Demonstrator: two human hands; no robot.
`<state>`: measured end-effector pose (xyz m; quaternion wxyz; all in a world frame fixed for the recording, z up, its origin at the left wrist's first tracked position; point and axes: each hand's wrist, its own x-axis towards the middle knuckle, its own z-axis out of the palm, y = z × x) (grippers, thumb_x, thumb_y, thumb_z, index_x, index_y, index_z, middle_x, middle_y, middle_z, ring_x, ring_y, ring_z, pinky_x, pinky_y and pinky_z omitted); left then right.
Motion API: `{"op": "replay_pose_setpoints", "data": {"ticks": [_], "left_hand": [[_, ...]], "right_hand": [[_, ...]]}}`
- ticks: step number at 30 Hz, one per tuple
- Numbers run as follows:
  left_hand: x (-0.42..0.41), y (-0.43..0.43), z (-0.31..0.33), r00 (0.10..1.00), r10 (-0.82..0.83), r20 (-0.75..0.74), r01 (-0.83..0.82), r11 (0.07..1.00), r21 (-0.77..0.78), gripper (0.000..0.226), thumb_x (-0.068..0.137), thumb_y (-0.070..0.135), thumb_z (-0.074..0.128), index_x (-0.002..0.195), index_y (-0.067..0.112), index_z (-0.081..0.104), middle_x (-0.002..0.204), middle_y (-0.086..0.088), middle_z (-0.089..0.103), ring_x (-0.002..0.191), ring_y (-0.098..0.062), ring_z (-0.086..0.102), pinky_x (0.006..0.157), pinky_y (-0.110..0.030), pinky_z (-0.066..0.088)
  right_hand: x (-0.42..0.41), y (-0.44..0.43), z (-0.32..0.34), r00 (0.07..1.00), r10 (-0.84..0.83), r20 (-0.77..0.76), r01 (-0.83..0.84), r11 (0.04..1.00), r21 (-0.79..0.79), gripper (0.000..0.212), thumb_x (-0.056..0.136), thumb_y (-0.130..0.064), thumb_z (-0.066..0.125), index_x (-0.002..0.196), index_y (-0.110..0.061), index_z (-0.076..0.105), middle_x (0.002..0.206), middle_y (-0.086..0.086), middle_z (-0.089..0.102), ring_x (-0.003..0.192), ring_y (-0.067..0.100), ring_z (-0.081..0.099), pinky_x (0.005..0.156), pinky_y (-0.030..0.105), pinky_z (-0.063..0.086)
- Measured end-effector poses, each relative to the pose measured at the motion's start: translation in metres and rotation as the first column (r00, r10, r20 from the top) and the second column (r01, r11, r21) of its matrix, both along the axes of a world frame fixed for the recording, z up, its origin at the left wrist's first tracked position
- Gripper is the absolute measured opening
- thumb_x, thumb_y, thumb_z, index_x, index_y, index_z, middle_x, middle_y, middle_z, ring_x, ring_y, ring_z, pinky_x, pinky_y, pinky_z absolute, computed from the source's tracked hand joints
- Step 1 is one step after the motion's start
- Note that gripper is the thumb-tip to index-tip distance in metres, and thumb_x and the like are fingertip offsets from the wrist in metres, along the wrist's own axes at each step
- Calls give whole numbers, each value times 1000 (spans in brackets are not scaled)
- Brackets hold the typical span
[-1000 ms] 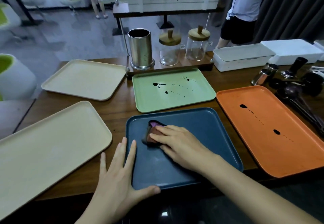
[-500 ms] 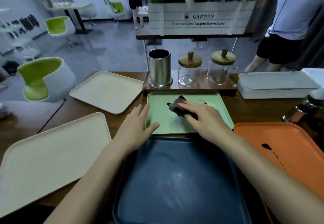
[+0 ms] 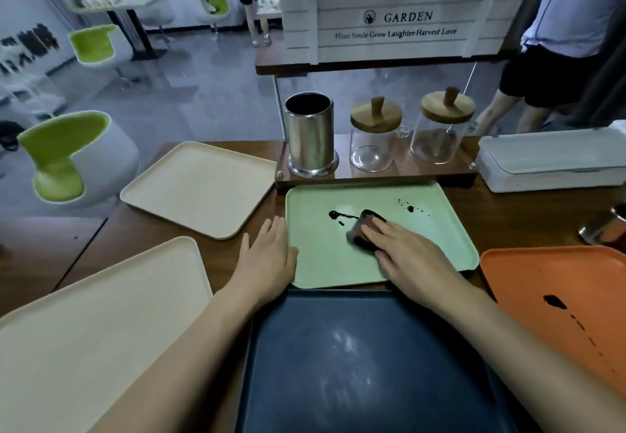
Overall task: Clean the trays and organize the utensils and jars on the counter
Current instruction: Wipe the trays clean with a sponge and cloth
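Your right hand (image 3: 406, 256) covers most of the sponge (image 3: 358, 229) | blue tray (image 3: 355, 365) cut by bottom edge | orange tray (image 3: 559, 280) cut by right edge

The person is seen only as two forearms, each ended by a bare hand that serves as its grip: the left grip (image 3: 267, 260) and the right grip (image 3: 406, 256). Both forearms are shown bare along all the length that is in view, down to the lower edge. The fingers are slender, and the nails are too blurred to be described.
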<state>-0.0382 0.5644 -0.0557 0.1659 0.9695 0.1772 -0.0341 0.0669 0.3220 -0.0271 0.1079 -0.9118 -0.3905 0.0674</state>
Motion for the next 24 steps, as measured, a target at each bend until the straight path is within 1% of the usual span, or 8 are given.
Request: {"op": "replay_pose_setpoints", "data": {"ticks": [4, 9, 12, 14, 17, 19, 21, 24], "left_hand": [[-4, 7, -1, 997, -71, -25, 72, 997, 31, 56, 105, 32, 30, 155, 11, 17, 164, -4, 25, 156, -22, 11, 123, -61, 14], [-12, 3, -2, 995, -94, -44, 96, 993, 62, 64, 109, 36, 23, 162, 8, 0, 172, -6, 3, 158, -23, 2, 125, -56, 6], [-14, 3, -2, 993, -113, -31, 114, 992, 57, 66, 109, 37, 20, 162, 8, -7, 172, -5, -7, 158, -23, -2, 126, -55, 3], [-15, 4, -4, 993, -118, -24, 119, 991, 60, 66, 109, 36, 21, 162, 9, -8, 172, -4, -7, 158, -22, -2, 126, -55, 4], [-16, 5, -5, 992, -121, -25, 122, 989, 80, 65, 109, 36, 21, 163, 10, -6, 172, -3, -5, 158, -22, -1, 126, -54, 5], [-15, 5, -4, 992, -123, -28, 124, 990, 72, 65, 109, 36, 21, 162, 10, -5, 172, -2, -4, 158, -21, -1, 126, -54, 5], [-15, 6, -5, 992, -122, -26, 124, 990, 70, 65, 109, 35, 22, 162, 10, -5, 172, -2, -3, 158, -21, 0, 126, -54, 5], [-15, 7, -7, 993, -119, -20, 121, 990, 79, 65, 108, 35, 22, 162, 9, -3, 172, -1, 0, 158, -22, 2, 125, -55, 7]], "right_hand": [[-22, -3, 1, 995, -96, -25, 96, 995, -7, 52, 105, -27, 42, 155, -32, 31, 165, -9, 20, 151, 17, 24, 114, 34, 33], [-42, 7, -11, 994, -112, 9, 111, 994, 17, 52, 104, -25, 45, 154, -31, 35, 164, -7, 25, 151, 20, 25, 110, 42, 42], [-36, 18, -17, 993, -116, 1, 116, 992, 47, 50, 103, -20, 48, 152, -27, 41, 162, -4, 32, 149, 21, 29, 111, 44, 41], [-25, 24, -17, 989, -149, 15, 148, 987, 68, 49, 102, -17, 48, 150, -24, 43, 160, -2, 35, 147, 24, 32, 110, 44, 41], [-2, 31, -11, 970, -242, 18, 241, 970, 25, 50, 105, -18, 39, 154, -28, 35, 163, -6, 27, 148, 23, 27, 112, 40, 36], [12, 40, -7, 959, -282, 3, 282, 959, 32, 50, 105, -18, 39, 154, -29, 35, 164, -6, 25, 147, 25, 30, 108, 39, 36], [20, 51, -6, 959, -284, 9, 284, 958, 53, 50, 104, -17, 41, 153, -28, 37, 164, -4, 27, 141, 29, 38, 102, 40, 39], [18, 66, -10, 976, -213, 44, 208, 973, 100, 49, 102, -15, 43, 149, -28, 42, 161, -7, 32, 142, 24, 38, 98, 37, 41]]}}
